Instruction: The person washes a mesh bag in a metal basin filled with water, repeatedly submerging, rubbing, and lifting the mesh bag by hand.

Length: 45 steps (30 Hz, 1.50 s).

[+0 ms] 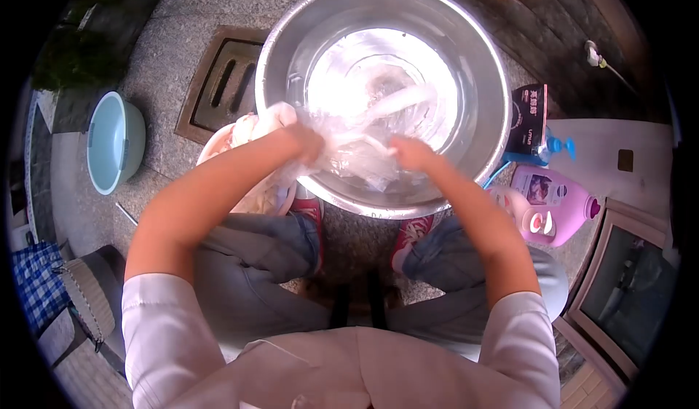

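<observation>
A large round metal basin (480, 81) stands in front of me, with what looks like shallow water shining on its bottom. Over its near side, a sheer white cloth (360, 161) is stretched between my hands, blurred by motion. My left hand (307, 145) grips its left end near the rim, fingers closed. On the other side my right hand (413, 153) pinches the cloth inside the basin. Partly under my left forearm is a pink basin (213, 147) with pale cloth (251, 129) in it.
A light blue basin (116, 143) stands at left, near a metal drain grate (196, 107). To the right are a black pouch (528, 114), a blue pump bottle (542, 152) and a purple detergent bottle (564, 191). A framed glass panel (626, 292) is at lower right.
</observation>
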Each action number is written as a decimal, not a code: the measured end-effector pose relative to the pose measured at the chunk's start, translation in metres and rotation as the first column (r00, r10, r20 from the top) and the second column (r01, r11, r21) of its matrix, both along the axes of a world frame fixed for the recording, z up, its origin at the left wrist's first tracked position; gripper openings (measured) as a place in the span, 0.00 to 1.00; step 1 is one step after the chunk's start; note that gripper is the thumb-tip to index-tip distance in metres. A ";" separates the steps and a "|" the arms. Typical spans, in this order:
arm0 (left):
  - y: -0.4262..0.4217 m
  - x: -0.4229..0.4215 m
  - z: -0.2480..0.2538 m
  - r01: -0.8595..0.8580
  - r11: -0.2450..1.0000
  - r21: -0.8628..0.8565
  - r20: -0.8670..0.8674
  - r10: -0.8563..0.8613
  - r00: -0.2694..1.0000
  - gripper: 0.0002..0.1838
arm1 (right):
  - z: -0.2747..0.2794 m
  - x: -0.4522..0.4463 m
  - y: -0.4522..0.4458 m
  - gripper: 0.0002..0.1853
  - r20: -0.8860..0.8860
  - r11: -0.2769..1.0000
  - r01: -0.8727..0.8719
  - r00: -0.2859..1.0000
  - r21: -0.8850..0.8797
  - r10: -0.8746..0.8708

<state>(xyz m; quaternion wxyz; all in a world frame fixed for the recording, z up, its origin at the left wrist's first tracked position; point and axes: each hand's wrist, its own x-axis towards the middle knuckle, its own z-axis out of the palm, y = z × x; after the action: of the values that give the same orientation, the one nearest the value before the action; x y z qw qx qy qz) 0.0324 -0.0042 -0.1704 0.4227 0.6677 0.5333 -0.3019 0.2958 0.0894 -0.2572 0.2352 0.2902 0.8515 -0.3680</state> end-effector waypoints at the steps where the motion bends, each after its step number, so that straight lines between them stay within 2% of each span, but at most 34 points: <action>1: 0.008 -0.004 -0.004 0.047 0.993 0.105 -0.104 -0.036 0.994 0.19 | -0.008 0.002 0.011 0.14 -0.077 0.987 0.149 0.986 0.055 -0.145; 2: 0.012 -0.008 -0.007 0.102 0.973 0.205 -0.211 -0.057 0.976 0.19 | -0.015 0.005 0.021 0.12 -0.162 0.950 0.297 0.947 0.101 -0.279; 3: 0.020 -0.010 0.025 0.062 0.981 0.181 -0.212 -0.023 0.977 0.18 | -0.012 0.009 0.027 0.12 -0.164 0.949 0.297 0.946 0.103 -0.278; 5: 0.041 -0.030 0.027 -0.291 0.919 0.264 -0.046 0.314 0.948 0.16 | 0.006 0.014 0.035 0.10 -0.125 0.956 0.272 0.950 -0.110 -0.285; 7: 0.056 -0.056 0.048 -0.496 0.790 0.360 0.241 0.435 0.868 0.15 | 0.068 0.009 0.041 0.09 -0.184 0.841 0.476 0.830 -0.257 -0.526; 8: 0.052 -0.052 0.084 -0.714 0.621 0.324 0.410 0.588 0.697 0.15 | 0.076 0.015 0.055 0.08 -0.314 0.810 0.516 0.748 -0.279 -0.585; 9: 0.049 -0.057 0.098 -0.744 0.544 0.387 0.499 0.556 0.665 0.14 | 0.101 0.016 0.069 0.06 -0.344 0.804 0.554 0.728 -0.213 -0.593; 11: 0.042 -0.068 0.115 -0.770 0.413 0.486 0.596 0.488 0.638 0.13 | 0.139 0.022 0.093 0.05 -0.560 0.845 0.523 0.670 -0.110 -0.488; 13: 0.035 -0.074 0.132 -0.770 0.354 0.531 0.645 0.421 0.638 0.13 | 0.188 0.019 0.096 0.05 -0.625 0.865 0.497 0.654 -0.069 -0.425; 14: 0.033 -0.075 0.145 -0.791 0.274 0.547 0.683 0.400 0.611 0.13 | 0.209 0.019 0.096 0.05 -0.671 0.885 0.464 0.644 -0.039 -0.367; 15: 0.029 -0.075 0.158 -0.809 0.192 0.556 0.720 0.375 0.584 0.13 | 0.231 0.018 0.093 0.06 -0.696 0.877 0.480 0.636 0.019 -0.333; 16: 0.025 -0.074 0.172 -0.806 0.185 0.562 0.722 0.366 0.587 0.13 | 0.250 0.016 0.089 0.06 -0.718 0.865 0.496 0.629 0.074 -0.299; 17: 0.021 -0.073 0.186 -0.806 0.115 0.580 0.729 0.369 0.577 0.13 | 0.267 0.015 0.087 0.06 -0.744 0.846 0.518 0.614 0.126 -0.265; 18: 0.016 -0.072 0.196 -0.802 0.045 0.596 0.735 0.371 0.567 0.13 | 0.281 0.014 0.085 0.07 -0.754 0.840 0.535 0.588 0.090 -0.294; 20: 0.012 -0.082 0.205 -0.784 0.011 0.620 0.744 0.308 0.593 0.14 | 0.315 0.010 0.069 0.07 -0.775 0.790 0.593 0.570 0.157 -0.274; 22: 0.006 -0.084 0.218 -0.776 -0.071 0.627 0.766 0.238 0.597 0.14 | 0.329 0.010 0.065 0.09 -0.765 0.774 0.610 0.576 0.169 -0.287; 24: -0.001 -0.080 0.228 -0.793 -0.091 0.602 0.791 0.199 0.578 0.15 | 0.335 0.008 0.062 0.13 -0.822 0.703 0.643 0.550 0.303 -0.148; 26: -0.010 -0.070 0.235 -0.888 -0.155 0.433 0.898 0.165 0.409 0.16 | 0.338 0.006 0.058 0.15 -0.833 0.686 0.654 0.539 0.319 -0.126; 27: -0.013 -0.068 0.236 -0.887 -0.159 0.434 0.898 0.160 0.410 0.16 | 0.338 0.005 0.056 0.15 -0.837 0.686 0.660 0.530 0.305 -0.138; 29: -0.017 -0.064 0.237 -0.904 -0.234 0.357 0.931 0.170 0.323 0.16 | 0.335 0.002 0.052 0.16 -0.856 0.727 0.651 0.485 0.218 -0.178; 30: -0.018 -0.062 0.234 -0.904 -0.235 0.356 0.931 0.169 0.323 0.16 | 0.332 0.002 0.052 0.16 -0.856 0.727 0.651 0.485 0.219 -0.177; 32: -0.018 -0.060 0.230 -0.926 -0.280 0.254 0.963 0.162 0.215 0.16 | 0.325 0.001 0.053 0.16 -0.827 0.769 0.604 0.528 0.208 -0.191; 35: -0.017 -0.063 0.226 -0.935 -0.275 0.225 0.967 0.181 0.180 0.14 | 0.319 0.002 0.055 0.16 -0.805 0.754 0.623 0.548 0.210 -0.228; 37: -0.014 -0.065 0.223 -0.942 -0.240 0.235 0.964 0.185 0.193 0.15 | 0.309 0.003 0.057 0.16 -0.791 0.747 0.632 0.558 0.208 -0.252; 39: -0.012 -0.065 0.219 -0.949 -0.202 0.244 0.959 0.195 0.206 0.16 | 0.297 0.005 0.056 0.14 -0.822 0.740 0.646 0.516 0.187 -0.243; 40: -0.010 -0.065 0.217 -0.955 -0.134 0.266 0.954 0.179 0.241 0.15 | 0.294 0.008 0.057 0.14 -0.819 0.742 0.645 0.518 0.183 -0.249; 41: -0.009 -0.064 0.214 -0.956 -0.065 0.287 0.948 0.165 0.274 0.14 | 0.291 0.012 0.057 0.13 -0.782 0.779 0.623 0.522 0.076 -0.341; 42: -0.010 -0.064 0.210 -0.957 -0.059 0.284 0.946 0.178 0.270 0.14 | 0.287 0.014 0.055 0.13 -0.732 0.799 0.600 0.529 -0.035 -0.429; 43: -0.008 -0.063 0.207 -0.899 -0.018 0.437 0.883 0.198 0.425 0.15 | 0.283 0.015 0.056 0.12 -0.768 0.792 0.608 0.479 -0.060 -0.426; 44: -0.006 -0.062 0.206 -0.816 0.024 0.578 0.796 0.206 0.569 0.16 | 0.283 0.017 0.058 0.12 -0.763 0.790 0.609 0.482 -0.062 -0.431; 45: -0.002 -0.063 0.197 -0.758 0.088 0.646 0.729 0.224 0.647 0.19 | 0.286 0.020 0.060 0.12 -0.735 0.768 0.630 0.464 -0.119 -0.494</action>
<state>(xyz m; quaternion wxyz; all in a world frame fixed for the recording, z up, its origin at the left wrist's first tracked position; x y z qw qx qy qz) -0.0307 -0.0058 0.0265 0.1398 0.5943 0.6841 0.3991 0.3155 0.1499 0.0292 -0.2856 0.4012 0.7542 -0.4343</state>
